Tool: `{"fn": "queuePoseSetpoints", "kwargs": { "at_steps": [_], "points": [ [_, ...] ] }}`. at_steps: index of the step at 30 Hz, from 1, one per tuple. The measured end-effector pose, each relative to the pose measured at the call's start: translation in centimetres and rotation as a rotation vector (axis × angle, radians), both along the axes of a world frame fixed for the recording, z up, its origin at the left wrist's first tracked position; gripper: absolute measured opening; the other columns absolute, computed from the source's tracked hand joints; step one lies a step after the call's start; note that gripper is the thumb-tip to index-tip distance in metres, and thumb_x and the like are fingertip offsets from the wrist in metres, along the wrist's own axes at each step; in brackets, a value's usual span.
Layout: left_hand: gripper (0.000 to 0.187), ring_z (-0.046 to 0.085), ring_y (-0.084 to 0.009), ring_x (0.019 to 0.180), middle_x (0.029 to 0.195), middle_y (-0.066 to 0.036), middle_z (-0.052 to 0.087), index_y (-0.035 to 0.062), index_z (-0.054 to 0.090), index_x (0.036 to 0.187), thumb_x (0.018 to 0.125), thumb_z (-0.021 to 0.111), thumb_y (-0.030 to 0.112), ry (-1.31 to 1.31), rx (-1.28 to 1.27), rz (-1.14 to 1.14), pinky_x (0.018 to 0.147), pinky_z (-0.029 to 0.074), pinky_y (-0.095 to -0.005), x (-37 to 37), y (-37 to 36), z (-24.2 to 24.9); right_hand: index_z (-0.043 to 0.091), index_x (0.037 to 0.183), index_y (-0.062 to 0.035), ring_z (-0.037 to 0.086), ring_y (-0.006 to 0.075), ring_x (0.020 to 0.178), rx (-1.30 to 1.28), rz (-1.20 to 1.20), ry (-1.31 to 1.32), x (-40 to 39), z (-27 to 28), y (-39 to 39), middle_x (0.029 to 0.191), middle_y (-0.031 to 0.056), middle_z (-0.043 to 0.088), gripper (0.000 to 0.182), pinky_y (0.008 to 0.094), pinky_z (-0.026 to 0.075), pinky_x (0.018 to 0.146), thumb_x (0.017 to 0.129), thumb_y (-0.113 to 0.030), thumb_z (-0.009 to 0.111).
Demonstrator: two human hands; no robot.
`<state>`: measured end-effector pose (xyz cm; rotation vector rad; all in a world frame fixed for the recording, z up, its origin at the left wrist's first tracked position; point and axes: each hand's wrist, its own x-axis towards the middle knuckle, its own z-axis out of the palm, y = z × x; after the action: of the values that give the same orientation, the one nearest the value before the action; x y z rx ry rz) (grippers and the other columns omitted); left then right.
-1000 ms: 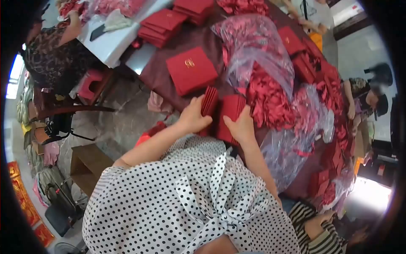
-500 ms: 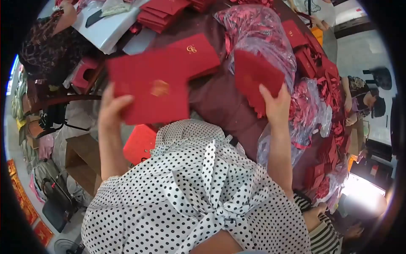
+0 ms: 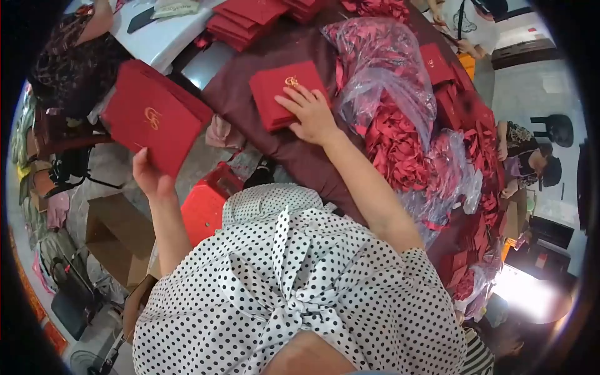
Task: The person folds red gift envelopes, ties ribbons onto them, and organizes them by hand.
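My left hand [image 3: 153,178] grips the lower corner of a stack of flat red card pieces [image 3: 147,119], held tilted in the air left of the table. The top piece bears a gold emblem, and edges of several more fan out behind it. My right hand [image 3: 309,115] lies over a smaller red stack [image 3: 269,94] on the dark red tablecloth [image 3: 300,156]. Its fingers are stretched across the top piece near a gold emblem, with the thumb at the stack's near edge. Whether these pieces are bags or envelopes I cannot make out.
Clear plastic bags [image 3: 381,69] of red ribbon-like strips [image 3: 400,150] lie on the table at the right. More red stacks [image 3: 240,22] are at the back. A red stool [image 3: 206,203] and an open cardboard box [image 3: 119,231] stand at lower left. Other people sit around.
My right hand moved left from the plastic bags to the stack on the table and no longer holds a red piece in the air. My left hand shifted left and down with its stack.
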<state>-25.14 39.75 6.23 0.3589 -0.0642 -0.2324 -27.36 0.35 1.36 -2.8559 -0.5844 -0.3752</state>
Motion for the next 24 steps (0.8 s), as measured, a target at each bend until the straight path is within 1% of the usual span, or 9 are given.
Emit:
{"fn": "queuePoseSetpoints", "kwargs": {
  "at_steps": [3,5,6,8,11,15,17,18,24],
  "points": [
    [0.039,0.053,-0.0265,0.117,0.123,-0.012,0.058,0.0008,0.054,0.121,0.082,0.052,0.005,0.053,-0.018,-0.056,0.104,0.038,-0.0443,-0.7,-1.5,-1.4,0.047,0.132,-0.0235,0.037,0.0278,0.129,0.068,0.007,0.092,-0.2,-0.1,-0.3,0.136,0.0076,0.045,0.072,0.0493,0.03,0.102,0.065,-0.03,0.072],
    [0.041,0.053,-0.0276,0.117,0.123,-0.013,0.058,0.0005,0.053,0.122,0.082,0.054,0.007,0.091,0.006,-0.082,0.103,0.039,-0.045,-0.8,-2.2,-3.0,0.047,0.132,-0.0221,0.036,0.0304,0.129,0.097,0.027,0.112,-0.3,0.9,-0.1,0.136,0.0097,0.045,0.074,0.0521,0.029,0.102,0.063,-0.036,0.072],
    [0.042,0.053,-0.0281,0.117,0.123,-0.013,0.058,0.0004,0.052,0.123,0.082,0.055,0.008,0.136,0.018,-0.094,0.103,0.039,-0.0456,-0.3,-2.5,-4.0,0.047,0.132,-0.0187,0.037,0.0332,0.129,0.094,0.039,0.131,-0.2,0.8,-0.2,0.135,0.0131,0.045,0.077,0.0522,0.03,0.101,0.061,-0.039,0.072],
    [0.046,0.052,-0.029,0.118,0.126,-0.013,0.056,0.0012,0.05,0.126,0.081,0.055,0.009,0.236,0.023,-0.142,0.103,0.038,-0.047,0.0,-4.3,-4.2,0.047,0.132,-0.0165,0.037,0.0354,0.128,0.063,0.038,0.158,-0.2,1.2,0.0,0.136,0.0149,0.044,0.078,0.0533,0.029,0.101,0.063,-0.044,0.07],
    [0.043,0.051,-0.0295,0.119,0.127,-0.015,0.055,-0.0003,0.053,0.122,0.079,0.055,0.006,0.247,-0.019,-0.235,0.106,0.036,-0.0479,0.9,-6.7,-4.2,0.05,0.128,-0.0124,0.038,0.0358,0.126,0.055,-0.002,0.139,-0.1,2.8,0.6,0.134,0.016,0.045,0.074,0.0535,0.027,0.103,0.068,-0.054,0.066],
    [0.046,0.052,-0.029,0.118,0.126,-0.014,0.056,0.0011,0.052,0.124,0.079,0.054,0.006,0.188,-0.013,-0.343,0.105,0.036,-0.0474,2.8,-9.9,-3.4,0.057,0.113,-0.0084,0.042,0.0336,0.12,0.19,-0.037,-0.016,0.0,5.2,1.3,0.122,0.0139,0.051,0.063,0.0516,0.029,0.1,0.07,-0.053,0.067],
    [0.046,0.053,-0.0288,0.117,0.126,-0.014,0.056,0.0015,0.052,0.125,0.079,0.055,0.006,0.187,0.01,-0.36,0.105,0.037,-0.047,3.6,-11.5,-2.8,0.058,0.11,-0.0075,0.043,0.0321,0.119,0.161,-0.064,0.03,0.1,5.6,1.3,0.119,0.0134,0.053,0.06,0.0504,0.03,0.099,0.071,-0.052,0.067],
    [0.047,0.053,-0.0286,0.117,0.125,-0.013,0.057,0.0016,0.051,0.125,0.078,0.055,0.006,0.174,0.012,-0.396,0.105,0.037,-0.0466,4.0,-12.3,-2.5,0.058,0.109,-0.0059,0.043,0.0311,0.119,0.181,-0.066,0.083,0.1,6.0,1.2,0.117,0.013,0.054,0.059,0.0495,0.03,0.099,0.072,-0.051,0.067],
    [0.047,0.054,-0.0287,0.115,0.124,-0.014,0.056,0.0001,0.05,0.124,0.077,0.054,0.005,0.207,0.016,-0.475,0.103,0.039,-0.0454,6.0,-14.4,-3.4,0.058,0.109,0.001,0.043,0.0328,0.119,0.245,-0.068,0.034,0.1,5.0,0.7,0.117,0.0149,0.054,0.06,0.0467,0.029,0.101,0.073,-0.047,0.066]
  ]
}}
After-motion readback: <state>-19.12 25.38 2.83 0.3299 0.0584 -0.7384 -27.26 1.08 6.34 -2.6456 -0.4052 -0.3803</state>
